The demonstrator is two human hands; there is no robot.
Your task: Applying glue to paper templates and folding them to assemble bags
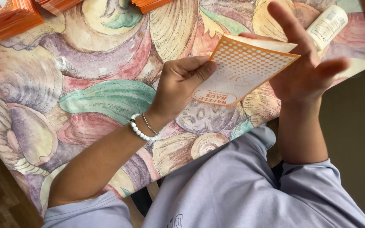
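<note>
I see my left hand (178, 84) pinching the thin orange dotted paper sleeve (243, 69) above the shell-patterned worktop (85, 84), while my right hand (305, 63) supports it with flat, spread fingers.

Home-like table: shell-print tablecloth (106, 99), stacked orange paper sleeves (5, 19).

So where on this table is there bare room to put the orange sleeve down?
The widest bare stretch of the shell-print tablecloth lies left of the left hand, below the orange stacks along the far edge. It is crowded on the right: the right hand, the orange sleeve and the white bottle.
</note>
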